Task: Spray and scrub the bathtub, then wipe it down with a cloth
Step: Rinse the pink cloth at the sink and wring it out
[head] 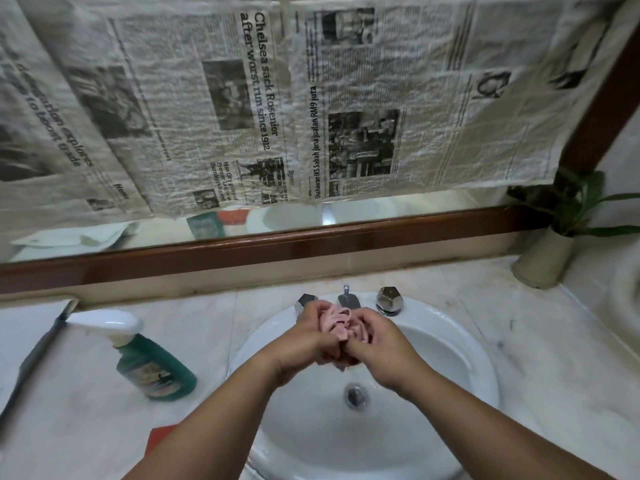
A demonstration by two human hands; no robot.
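The small pink cloth is bunched between both hands over the far part of the round white ceramic basin. The left hand and the right hand each have a closed grip on its folds. It looks soft, light and wet, so I would hold it at both ends for wringing. I see no standing water in the basin. The green plastic spray bottle with white trigger stands on the marble bench at the left; its fill level is hidden.
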